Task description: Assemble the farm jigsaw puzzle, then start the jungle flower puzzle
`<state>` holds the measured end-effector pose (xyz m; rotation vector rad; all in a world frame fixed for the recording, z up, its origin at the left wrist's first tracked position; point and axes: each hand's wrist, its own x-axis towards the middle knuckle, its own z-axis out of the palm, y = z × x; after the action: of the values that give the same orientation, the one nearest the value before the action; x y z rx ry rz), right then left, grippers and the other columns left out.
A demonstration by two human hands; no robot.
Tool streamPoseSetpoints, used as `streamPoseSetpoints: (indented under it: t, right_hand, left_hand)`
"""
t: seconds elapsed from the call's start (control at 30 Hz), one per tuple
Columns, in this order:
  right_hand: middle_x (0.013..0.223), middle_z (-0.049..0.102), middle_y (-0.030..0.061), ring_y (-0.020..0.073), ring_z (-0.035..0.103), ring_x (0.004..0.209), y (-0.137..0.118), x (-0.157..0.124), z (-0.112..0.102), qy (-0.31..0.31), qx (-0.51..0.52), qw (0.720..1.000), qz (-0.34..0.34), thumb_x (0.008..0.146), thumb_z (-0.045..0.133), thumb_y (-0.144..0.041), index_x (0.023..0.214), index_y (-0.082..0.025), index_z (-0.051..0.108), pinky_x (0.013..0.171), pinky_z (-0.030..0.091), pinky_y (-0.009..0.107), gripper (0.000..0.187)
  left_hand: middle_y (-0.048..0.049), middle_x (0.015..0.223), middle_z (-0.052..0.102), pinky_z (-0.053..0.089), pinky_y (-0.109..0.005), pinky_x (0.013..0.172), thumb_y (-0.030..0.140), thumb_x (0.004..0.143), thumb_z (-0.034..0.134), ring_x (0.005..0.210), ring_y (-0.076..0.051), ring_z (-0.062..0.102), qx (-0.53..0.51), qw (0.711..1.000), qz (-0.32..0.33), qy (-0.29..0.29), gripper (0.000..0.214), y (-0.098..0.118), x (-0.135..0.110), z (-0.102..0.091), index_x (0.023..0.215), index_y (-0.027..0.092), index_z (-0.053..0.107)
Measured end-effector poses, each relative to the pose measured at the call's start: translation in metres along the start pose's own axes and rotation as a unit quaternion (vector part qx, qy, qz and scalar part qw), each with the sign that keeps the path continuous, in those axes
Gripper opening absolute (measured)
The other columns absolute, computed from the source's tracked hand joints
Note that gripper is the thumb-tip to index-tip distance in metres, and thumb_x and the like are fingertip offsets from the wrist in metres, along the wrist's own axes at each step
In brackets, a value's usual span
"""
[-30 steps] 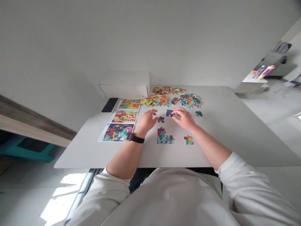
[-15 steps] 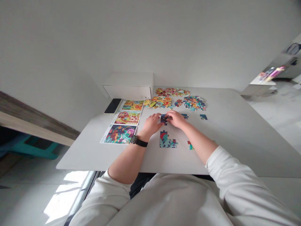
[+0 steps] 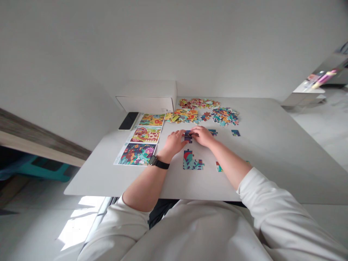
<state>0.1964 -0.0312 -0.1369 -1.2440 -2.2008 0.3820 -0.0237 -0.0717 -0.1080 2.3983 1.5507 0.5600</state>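
Head view: our left hand (image 3: 174, 142) and right hand (image 3: 202, 136) pinch a dark blue jigsaw piece (image 3: 187, 136) between curled fingers; a slip could knock it toward the assembled jigsaw section (image 3: 190, 161).

No readable text, labels or numbers in view.

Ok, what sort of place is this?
Probably a room in a home, though that's a judgement: a plain white table holds heaps of jigsaw puzzle pieces and printed picture sheets, with a smartphone lying beside a white box.
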Motion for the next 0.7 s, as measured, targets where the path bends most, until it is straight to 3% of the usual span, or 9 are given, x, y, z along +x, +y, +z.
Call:
streamPoseSetpoints:
  t: [0.23, 0.43, 0.7]
  right_hand:
    - [0.136, 0.076, 0.0099, 0.0280, 0.069, 0.124, 0.000, -0.002, 0.001, -0.004, -0.042, 0.999, -0.015, 0.096, 0.069, -0.014, 0.113, -0.024, 0.086, 0.115, 0.050, 0.046, 0.026]
    - [0.134, 0.077, 0.0093, 0.0276, 0.069, 0.120, -0.006, -0.003, -0.005, -0.033, -0.072, 0.996, -0.031, 0.098, 0.065, -0.016, 0.118, -0.026, 0.085, 0.112, 0.050, 0.046, 0.030]
    - [0.136, 0.076, 0.0092, 0.0284, 0.066, 0.119, -0.017, -0.006, -0.009, -0.048, -0.128, 0.990, -0.020, 0.101, 0.062, -0.019, 0.123, -0.025, 0.084, 0.111, 0.049, 0.044, 0.032]
  left_hand:
    - [-0.0114, 0.131, 0.072, 0.053, -0.044, 0.107, 0.031, 0.094, 0.075, 0.116, -0.029, 0.069, 0.021, 1.000, 0.006, -0.001, 0.044, -0.002, 0.001, 0.001, 0.136, 0.021, 0.064]
    - [-0.0105, 0.138, 0.069, 0.051, -0.043, 0.113, 0.035, 0.099, 0.068, 0.127, -0.029, 0.065, 0.049, 0.998, 0.025, -0.025, 0.035, -0.003, 0.000, 0.001, 0.132, 0.024, 0.073]
    - [-0.0105, 0.144, 0.066, 0.050, -0.045, 0.113, 0.041, 0.103, 0.063, 0.130, -0.030, 0.062, 0.085, 0.995, 0.019, -0.040, 0.038, -0.003, -0.001, 0.001, 0.138, 0.029, 0.073]
